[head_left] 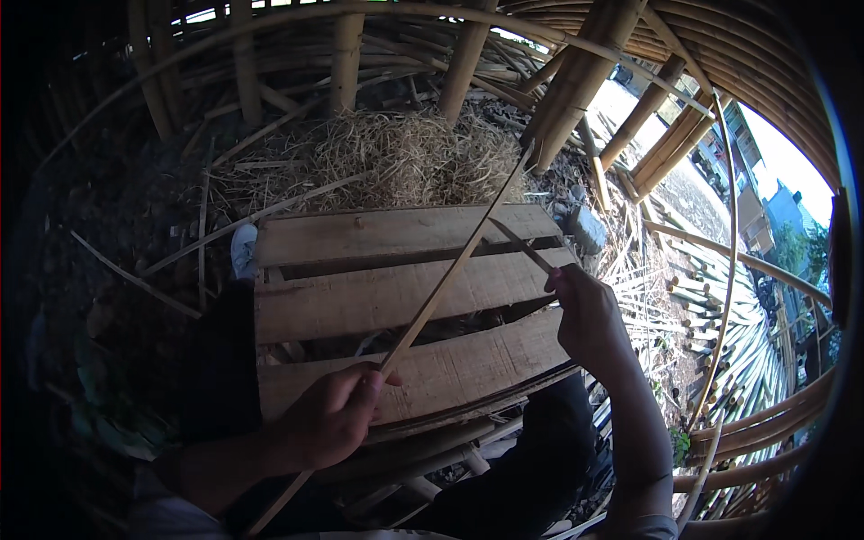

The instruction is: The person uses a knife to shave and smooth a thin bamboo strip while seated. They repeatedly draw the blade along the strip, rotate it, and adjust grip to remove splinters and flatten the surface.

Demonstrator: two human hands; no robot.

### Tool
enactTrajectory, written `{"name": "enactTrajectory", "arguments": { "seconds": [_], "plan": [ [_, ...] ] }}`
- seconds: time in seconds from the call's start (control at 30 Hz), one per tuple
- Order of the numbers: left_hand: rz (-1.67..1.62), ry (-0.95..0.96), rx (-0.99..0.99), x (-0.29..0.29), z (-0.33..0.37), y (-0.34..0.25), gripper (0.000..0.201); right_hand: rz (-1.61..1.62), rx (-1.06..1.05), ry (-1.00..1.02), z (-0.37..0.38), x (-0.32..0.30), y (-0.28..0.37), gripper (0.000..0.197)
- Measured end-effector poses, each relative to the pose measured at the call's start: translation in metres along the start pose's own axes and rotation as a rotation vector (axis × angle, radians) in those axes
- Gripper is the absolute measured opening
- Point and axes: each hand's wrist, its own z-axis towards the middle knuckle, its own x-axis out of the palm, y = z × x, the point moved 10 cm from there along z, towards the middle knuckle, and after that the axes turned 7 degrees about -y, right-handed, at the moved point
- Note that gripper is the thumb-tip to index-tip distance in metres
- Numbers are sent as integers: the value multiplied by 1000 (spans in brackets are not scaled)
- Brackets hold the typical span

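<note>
A long, narrow bamboo strip (441, 292) slants across the view from the lower left to the upper middle. My left hand (335, 416) is closed round it, and its lower end runs on below the hand toward my lap. In my right hand (583, 315) is a knife (522, 245), gripped by the handle, which the fingers mostly hide. Its thin blade points up and left, with the tip at the strip's edge; whether the two touch I cannot tell. Beneath both hands stands a low table of wooden planks (360, 310) with gaps between them.
Beyond the table lies a heap of curly shavings (405, 157). Thick bamboo posts (576, 85) rise behind it. Many cut bamboo poles (751, 360) are stacked on the right. Loose strips (256, 220) litter the ground at left, near a white shoe (243, 250). A grey stone (587, 229) sits off the table's far right corner.
</note>
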Motion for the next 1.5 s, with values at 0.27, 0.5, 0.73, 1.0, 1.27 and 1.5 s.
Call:
{"name": "enactTrajectory", "arguments": {
  "seconds": [0.27, 0.5, 0.73, 1.0, 1.27, 1.5],
  "plan": [
    [241, 29, 192, 32, -8, -18, 33, 703, 637, 113, -14, 87, -14, 36],
    [-215, 212, -22, 54, -4, 17, 33, 872, 478, -177, -19, 112, -22, 25],
    [-503, 179, -60, 10, 29, -18, 45, 865, 476, -194, -36, 127, -36, 27],
    [-786, -25, 209, -84, 103, -57, 49, 1097, 463, 433, -66, 145, 53, 43],
    [-979, -183, 389, -170, 133, -71, 34, 1075, 364, 565, -70, 134, 64, 45],
    [-1110, -404, 489, -266, 133, -51, 20, 1076, 292, 690, -75, 126, 64, 44]
  ]
}}
